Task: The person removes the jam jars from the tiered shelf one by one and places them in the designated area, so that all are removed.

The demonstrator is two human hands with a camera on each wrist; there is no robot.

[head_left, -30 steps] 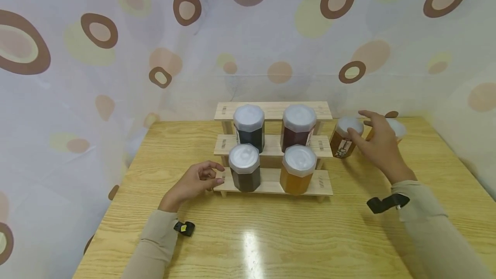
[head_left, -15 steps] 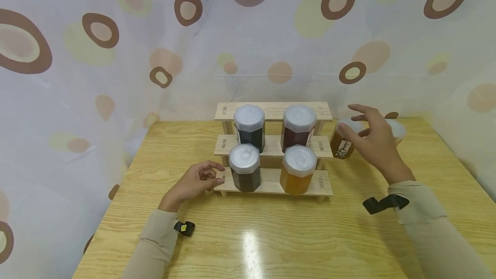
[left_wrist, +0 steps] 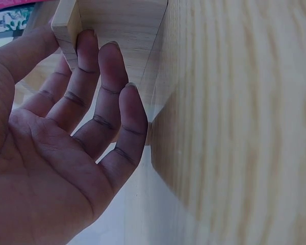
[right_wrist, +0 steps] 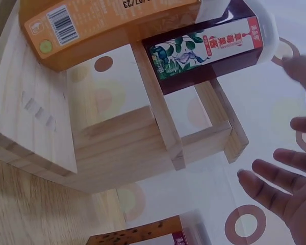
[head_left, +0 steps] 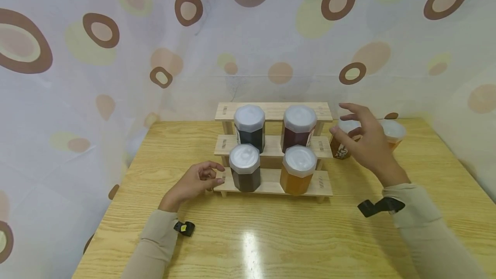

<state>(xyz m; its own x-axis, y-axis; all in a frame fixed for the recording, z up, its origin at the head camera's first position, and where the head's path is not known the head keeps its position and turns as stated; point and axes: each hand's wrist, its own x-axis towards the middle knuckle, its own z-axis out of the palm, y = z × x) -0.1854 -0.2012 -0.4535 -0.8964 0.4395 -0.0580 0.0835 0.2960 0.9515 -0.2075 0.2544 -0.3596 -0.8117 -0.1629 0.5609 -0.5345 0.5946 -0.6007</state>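
Note:
A three-tier wooden display rack point(head_left: 271, 178) holds two jars with dark contents, a dark red jar point(head_left: 296, 134) and an orange jar point(head_left: 296, 180), all with white lids. My left hand point(head_left: 193, 181) holds the left end of the rack's lowest shelf, thumb and curled fingers about the board in the left wrist view. Beyond the rack's right end, my right hand point(head_left: 366, 143) is raised with spread, loosely bent fingers and nothing between them. Behind it stands a brown jar point(head_left: 341, 150), partly hidden. In the right wrist view, the same hand point(right_wrist: 290, 178) is apart from the jars.
Another amber jar point(head_left: 393, 132) stands at the back right, behind my right wrist. The rack and loose jars stand on a wood-grain table point(head_left: 217, 236). A patterned cloth point(head_left: 248, 33) hangs close behind.
My right hand has moved left from between the two loose jars to in front of the brown jar. The left hand and the rack have kept their places.

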